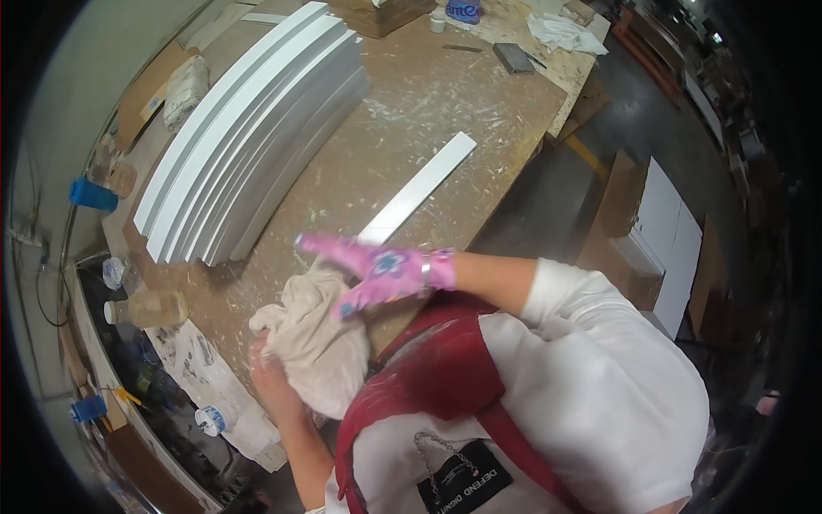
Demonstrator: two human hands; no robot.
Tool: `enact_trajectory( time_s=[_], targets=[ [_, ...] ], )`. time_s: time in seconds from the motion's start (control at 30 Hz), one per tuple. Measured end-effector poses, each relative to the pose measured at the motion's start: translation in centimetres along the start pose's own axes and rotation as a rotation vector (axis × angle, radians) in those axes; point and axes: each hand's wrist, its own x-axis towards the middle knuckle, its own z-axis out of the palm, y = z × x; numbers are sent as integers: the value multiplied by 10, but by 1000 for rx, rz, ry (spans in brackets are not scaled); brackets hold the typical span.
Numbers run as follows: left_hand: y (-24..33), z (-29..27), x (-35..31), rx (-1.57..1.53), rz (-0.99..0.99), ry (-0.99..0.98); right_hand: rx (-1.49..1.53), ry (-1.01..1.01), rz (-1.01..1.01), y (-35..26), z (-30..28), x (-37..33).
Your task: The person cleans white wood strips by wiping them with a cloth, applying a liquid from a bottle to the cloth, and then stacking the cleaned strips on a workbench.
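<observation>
A crumpled cream cloth [312, 338] is bunched at the near edge of the table, close to my body. My bare left hand [267, 364] grips its left side, the fingers partly hidden and a little blurred. My right hand [381, 270], in a pink flowered glove, reaches across the cloth's upper right with its fingers stretched and the thumb apart. A single narrow white strip [419, 187] lies slantwise on the table, its near end beside the glove. Whether the glove touches that strip is hidden.
A row of long white strips [248, 146] stands on the brown worktable [411, 98] at the left. Along the left side are a wrapped bundle [185, 92], a blue cup [92, 194] and a clear jar [147, 309]. A grey block [513, 58] lies far right; cardboard [615, 210] stands beyond the table.
</observation>
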Motion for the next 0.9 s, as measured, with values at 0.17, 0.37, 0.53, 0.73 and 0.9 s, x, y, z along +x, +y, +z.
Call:
enact_trajectory(
  time_s=[0.17, 0.37, 0.53, 0.73, 0.9],
  targets=[
    [11, 6, 15, 298, 100, -46, 274, -330, -364, 52, 58, -4],
    [10, -118, 66, 462, 247, 393, 224, -230, -194, 52, 22, -22],
    [4, -209, 127, 368, 321, 585, 1440, 446, 690, 15, -71, -62],
    [-17, -194, 170, 487, 336, 452, 453, 454, 498, 23, -69, -70],
    [-45, -227, 221, 601, 309, 722, 861, 334, 643, 27, -26, -54]
  ],
)
